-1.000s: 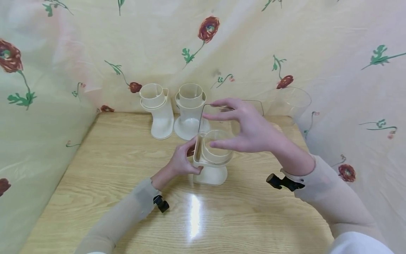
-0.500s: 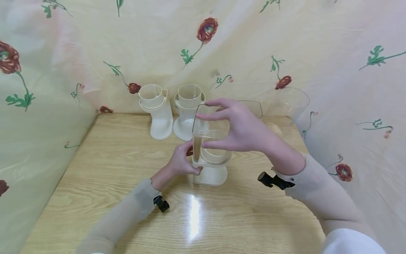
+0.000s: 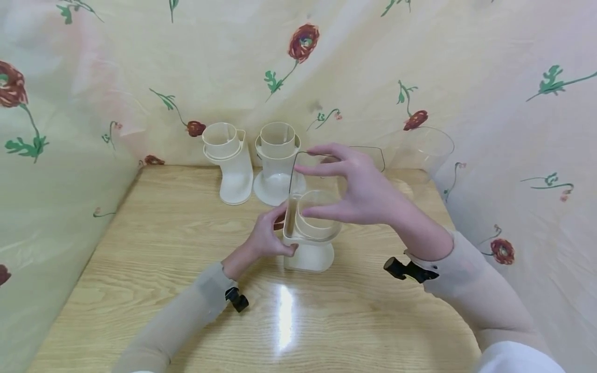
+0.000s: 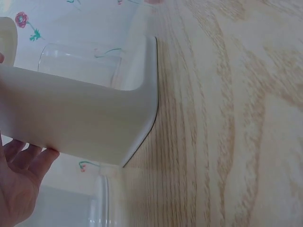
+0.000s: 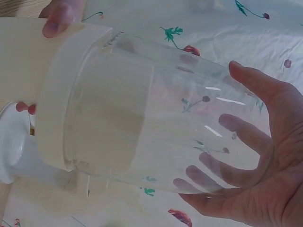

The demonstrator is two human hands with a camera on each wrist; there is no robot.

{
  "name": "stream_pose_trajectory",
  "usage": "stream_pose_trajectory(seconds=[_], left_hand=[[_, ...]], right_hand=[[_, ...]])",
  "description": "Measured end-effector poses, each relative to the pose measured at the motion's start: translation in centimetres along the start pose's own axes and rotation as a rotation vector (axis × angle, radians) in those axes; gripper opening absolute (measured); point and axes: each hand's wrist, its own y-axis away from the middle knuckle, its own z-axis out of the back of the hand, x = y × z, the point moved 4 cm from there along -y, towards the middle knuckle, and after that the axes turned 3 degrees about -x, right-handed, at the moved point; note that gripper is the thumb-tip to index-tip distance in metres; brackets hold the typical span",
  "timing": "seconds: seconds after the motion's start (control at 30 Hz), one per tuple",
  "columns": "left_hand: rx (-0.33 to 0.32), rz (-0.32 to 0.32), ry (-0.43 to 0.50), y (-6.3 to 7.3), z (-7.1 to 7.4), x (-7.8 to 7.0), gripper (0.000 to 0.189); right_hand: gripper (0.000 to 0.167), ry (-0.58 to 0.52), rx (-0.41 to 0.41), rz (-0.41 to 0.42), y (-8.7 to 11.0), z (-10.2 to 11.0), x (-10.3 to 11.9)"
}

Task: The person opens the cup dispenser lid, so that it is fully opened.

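A white stand [image 3: 310, 257] with a flared foot and a round collar [image 3: 317, 228] on top stands upright on the table. My left hand [image 3: 267, 233] grips its upper part from the left; in the left wrist view, the fingers [image 4: 42, 163] curl around the white body [image 4: 80, 116]. Over the collar sits a clear, see-through plastic container [image 5: 170, 113], its lower edge at the white rim [image 5: 57, 99]. From above, my right hand [image 3: 364, 186] holds the container's far end, thumb and fingers spread around it. Whether the edge is fully seated, I cannot tell.
Behind on the left stand two similar white stands, one with a long foot [image 3: 236, 181] and one with a round foot [image 3: 275, 186]. A clear round container [image 3: 426, 150] and a clear container with a dark rim [image 3: 383, 155] are at the back right, against the flowered cloth [image 3: 364, 62].
My right hand shifted a little left with the clear container, then back right, rocking it slightly. The left hand and the white stand stayed in place.
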Motion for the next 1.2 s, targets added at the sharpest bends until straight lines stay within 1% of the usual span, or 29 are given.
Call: stream_pose_trajectory(seconds=[0.2,0.33,0.47,0.67,0.77,0.87,1.03,1.2], left_hand=[[0.002,-0.024,-0.022,-0.1,-0.1,0.0,0.105],[0.009,-0.013,-0.009,-0.1,-0.1,0.0,0.104],[0.008,-0.003,-0.005,0.0,0.0,0.0,0.095],[0.002,-0.019,0.002,0.0,0.0,-0.2,0.074],[-0.002,-0.023,0.006,0.0,0.0,-0.2,0.069],[0.001,-0.022,0.001,0.0,0.0,0.0,0.069],[0.003,-0.016,-0.007,0.0,0.0,0.1,0.072],[-0.001,-0.016,-0.003,0.1,-0.1,0.2,0.084]], right_hand=[[0.069,0.000,-0.022,0.015,0.5,0.2,-0.5],[0.069,0.004,-0.010,0.025,0.2,0.2,-0.4],[0.068,0.023,0.023,0.020,-0.2,0.2,-0.1],[0.067,0.038,0.082,0.000,-1.1,0.1,0.4],[0.068,0.037,0.101,-0.010,-1.3,0.1,0.5],[0.068,0.040,0.109,-0.018,-1.4,0.0,0.4],[0.067,0.040,0.082,-0.005,-1.0,0.1,0.3],[0.067,0.024,0.030,0.018,-0.5,0.1,0.0]])
